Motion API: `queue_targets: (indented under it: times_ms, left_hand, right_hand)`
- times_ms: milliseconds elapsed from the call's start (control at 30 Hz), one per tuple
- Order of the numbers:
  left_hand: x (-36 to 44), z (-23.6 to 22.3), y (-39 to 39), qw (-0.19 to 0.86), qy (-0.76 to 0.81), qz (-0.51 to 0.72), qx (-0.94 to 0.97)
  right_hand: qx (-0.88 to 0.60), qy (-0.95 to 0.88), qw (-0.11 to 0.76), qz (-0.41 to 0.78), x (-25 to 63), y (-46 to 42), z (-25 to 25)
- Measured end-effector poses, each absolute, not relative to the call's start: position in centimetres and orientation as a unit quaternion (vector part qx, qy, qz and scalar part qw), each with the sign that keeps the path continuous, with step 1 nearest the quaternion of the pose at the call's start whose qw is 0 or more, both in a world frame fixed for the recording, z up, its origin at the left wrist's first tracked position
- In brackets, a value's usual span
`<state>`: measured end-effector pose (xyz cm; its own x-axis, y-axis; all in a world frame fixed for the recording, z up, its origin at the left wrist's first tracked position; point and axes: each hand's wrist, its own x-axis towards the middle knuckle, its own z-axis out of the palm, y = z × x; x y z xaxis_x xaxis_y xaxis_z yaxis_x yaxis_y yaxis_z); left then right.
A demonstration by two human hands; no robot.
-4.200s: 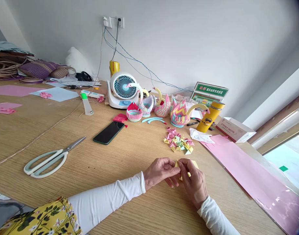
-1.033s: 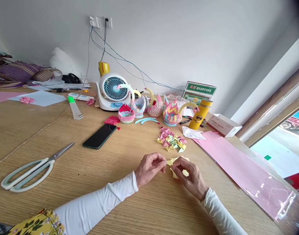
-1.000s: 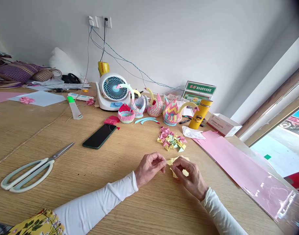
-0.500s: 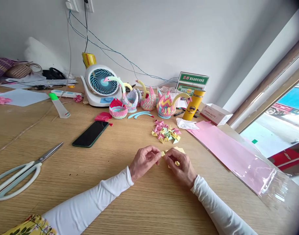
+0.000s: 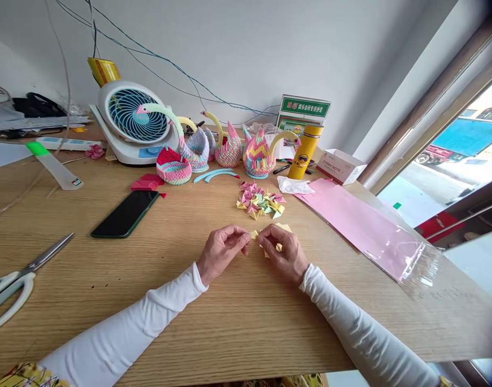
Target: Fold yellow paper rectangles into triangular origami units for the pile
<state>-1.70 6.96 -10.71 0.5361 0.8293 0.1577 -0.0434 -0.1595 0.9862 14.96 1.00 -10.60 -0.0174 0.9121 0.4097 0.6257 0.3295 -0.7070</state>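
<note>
Between my fingertips is a small piece of yellow paper (image 5: 254, 235), pinched from both sides. My left hand (image 5: 224, 250) is closed on its left end, thumb against forefinger. On the other end, my right hand (image 5: 284, 250) pinches with bent fingers that partly hide the piece. More yellow paper pieces (image 5: 284, 228) lie on the table under and behind my right hand. Just beyond my hands sits a pile of folded paper triangles (image 5: 260, 201) in pink, yellow and pale green.
Paper swans (image 5: 259, 156) stand at the back beside a white fan (image 5: 137, 121) and a yellow flask (image 5: 305, 153). A black phone (image 5: 125, 215) and scissors (image 5: 32, 274) lie to the left. Pink paper in a clear sleeve (image 5: 359, 226) lies right, near a sticky note box (image 5: 340, 166).
The view has swung right and slightly down, so everything sits further left and higher in the picture. Both hands keep their pinch on the yellow paper, with little visible change in pose.
</note>
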Motion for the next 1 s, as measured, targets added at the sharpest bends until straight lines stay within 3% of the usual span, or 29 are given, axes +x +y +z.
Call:
queue_targets:
  times_ms: [533,1000]
  left_hand:
    - [-2.0,-10.9,7.3,0.557,0.295,0.382,0.676]
    - [-1.8,-11.3,6.8,0.554,0.281,0.341,0.706]
  right_hand:
    - [-0.542,-0.689,0.440,0.195,15.4,1.5,-11.0]
    - [-0.527,-0.704,0.344,0.328,17.2,1.1,-9.8]
